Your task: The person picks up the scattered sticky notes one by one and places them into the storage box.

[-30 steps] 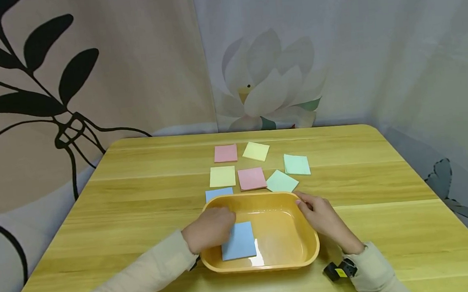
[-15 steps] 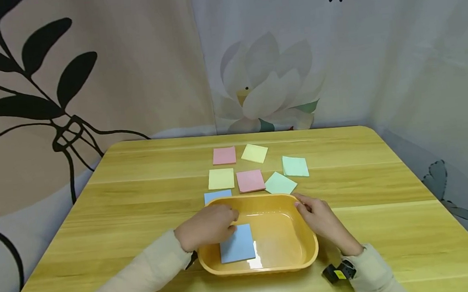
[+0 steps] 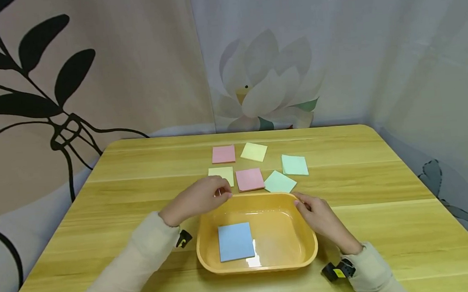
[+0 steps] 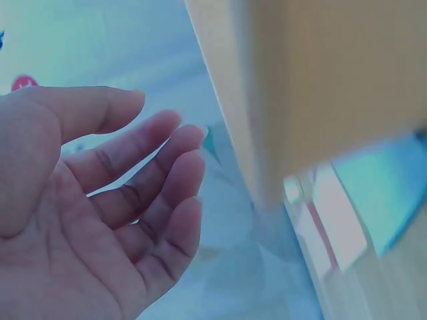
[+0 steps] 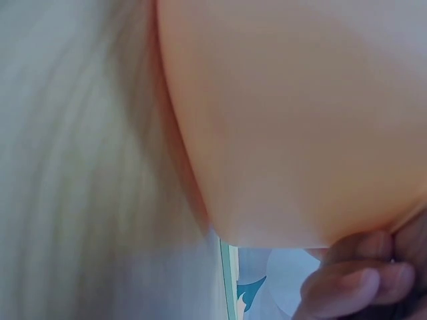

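A blue sticky-note pad (image 3: 235,242) lies flat on the left part of the yellow plastic tray's floor. My right hand (image 3: 321,217) grips the rim of that tray (image 3: 268,268) at its far right corner; in the right wrist view its curled fingers (image 5: 347,287) show at the tray's wall. Over the tray's far left corner hovers my left hand (image 3: 198,197). In the left wrist view this hand (image 4: 113,193) has loosely bent fingers, thumb apart, and holds nothing. It hides the spot where a second blue pad lay.
Beyond the tray lie pink pads (image 3: 250,179), yellow pads (image 3: 253,151) and pale green pads (image 3: 295,165) on the wooden table (image 3: 389,225). A printed curtain (image 3: 149,65) hangs behind the table's far edge.
My left hand has left the blue pad inside the tray, rising and moving away from me to the tray's far left corner. The right hand keeps its grip on the tray.
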`<action>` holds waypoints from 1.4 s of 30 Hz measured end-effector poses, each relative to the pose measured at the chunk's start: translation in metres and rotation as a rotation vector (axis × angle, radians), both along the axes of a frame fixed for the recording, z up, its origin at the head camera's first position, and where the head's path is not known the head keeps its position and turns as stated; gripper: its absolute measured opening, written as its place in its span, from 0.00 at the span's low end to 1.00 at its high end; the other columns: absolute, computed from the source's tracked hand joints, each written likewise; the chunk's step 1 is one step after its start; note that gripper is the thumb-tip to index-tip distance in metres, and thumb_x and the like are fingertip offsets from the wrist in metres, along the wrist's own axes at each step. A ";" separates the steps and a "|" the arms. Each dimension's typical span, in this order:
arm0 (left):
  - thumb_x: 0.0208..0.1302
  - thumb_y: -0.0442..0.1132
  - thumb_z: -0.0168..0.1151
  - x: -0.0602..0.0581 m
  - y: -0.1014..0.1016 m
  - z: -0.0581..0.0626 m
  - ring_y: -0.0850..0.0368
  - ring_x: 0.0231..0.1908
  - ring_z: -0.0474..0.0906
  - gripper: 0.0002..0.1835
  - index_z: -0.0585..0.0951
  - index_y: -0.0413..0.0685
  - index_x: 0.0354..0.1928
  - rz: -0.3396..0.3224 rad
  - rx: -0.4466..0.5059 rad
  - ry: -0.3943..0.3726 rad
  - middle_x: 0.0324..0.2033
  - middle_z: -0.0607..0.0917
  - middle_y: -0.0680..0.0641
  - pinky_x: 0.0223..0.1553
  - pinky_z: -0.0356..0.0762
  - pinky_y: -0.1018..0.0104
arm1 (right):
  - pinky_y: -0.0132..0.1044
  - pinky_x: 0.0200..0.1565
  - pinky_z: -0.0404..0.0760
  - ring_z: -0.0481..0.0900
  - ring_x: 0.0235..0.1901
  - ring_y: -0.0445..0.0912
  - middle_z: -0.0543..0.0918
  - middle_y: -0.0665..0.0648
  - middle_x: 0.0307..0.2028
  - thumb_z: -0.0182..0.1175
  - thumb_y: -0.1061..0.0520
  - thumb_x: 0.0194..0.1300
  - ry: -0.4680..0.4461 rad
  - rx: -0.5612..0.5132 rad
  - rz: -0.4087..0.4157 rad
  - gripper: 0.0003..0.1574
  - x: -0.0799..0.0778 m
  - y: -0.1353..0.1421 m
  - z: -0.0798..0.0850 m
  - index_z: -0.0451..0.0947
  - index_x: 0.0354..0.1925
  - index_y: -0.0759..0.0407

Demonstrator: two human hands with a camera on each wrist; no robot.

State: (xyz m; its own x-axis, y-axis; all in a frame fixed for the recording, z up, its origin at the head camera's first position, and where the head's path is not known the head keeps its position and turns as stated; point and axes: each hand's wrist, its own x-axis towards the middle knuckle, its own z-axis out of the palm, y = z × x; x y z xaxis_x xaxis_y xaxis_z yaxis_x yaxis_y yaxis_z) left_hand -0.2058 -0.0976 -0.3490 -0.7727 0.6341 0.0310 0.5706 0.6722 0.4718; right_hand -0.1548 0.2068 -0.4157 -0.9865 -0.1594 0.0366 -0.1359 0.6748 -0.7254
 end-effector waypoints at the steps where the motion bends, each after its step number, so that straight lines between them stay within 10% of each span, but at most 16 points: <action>1: 0.68 0.40 0.59 -0.005 -0.003 0.000 0.60 0.35 0.74 0.06 0.83 0.47 0.38 0.016 0.002 -0.008 0.34 0.82 0.53 0.40 0.74 0.66 | 0.29 0.19 0.63 0.58 0.14 0.37 0.63 0.49 0.15 0.48 0.55 0.75 0.000 -0.001 0.001 0.25 0.000 0.000 0.000 0.70 0.64 0.66; 13: 0.69 0.40 0.56 -0.056 -0.031 -0.030 0.53 0.41 0.77 0.12 0.81 0.41 0.46 0.142 0.040 -0.137 0.41 0.83 0.47 0.44 0.77 0.59 | 0.29 0.18 0.62 0.57 0.14 0.37 0.63 0.48 0.15 0.48 0.55 0.75 -0.011 -0.006 -0.002 0.25 0.000 0.000 0.000 0.69 0.64 0.66; 42: 0.68 0.43 0.58 -0.099 -0.037 -0.064 0.38 0.59 0.66 0.25 0.70 0.36 0.61 0.250 0.018 -0.225 0.58 0.70 0.34 0.59 0.67 0.43 | 0.29 0.18 0.60 0.55 0.13 0.37 0.62 0.48 0.14 0.48 0.55 0.75 0.001 -0.002 0.006 0.25 -0.001 0.002 -0.002 0.70 0.64 0.64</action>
State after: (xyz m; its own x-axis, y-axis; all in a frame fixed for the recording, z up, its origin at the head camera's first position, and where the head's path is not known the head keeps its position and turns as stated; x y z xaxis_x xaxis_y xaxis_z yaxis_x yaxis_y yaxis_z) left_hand -0.3049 -0.1348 -0.4128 -0.8928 0.4253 -0.1485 0.2697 0.7687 0.5800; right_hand -0.1558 0.2093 -0.4173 -0.9856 -0.1650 0.0377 -0.1403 0.6726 -0.7266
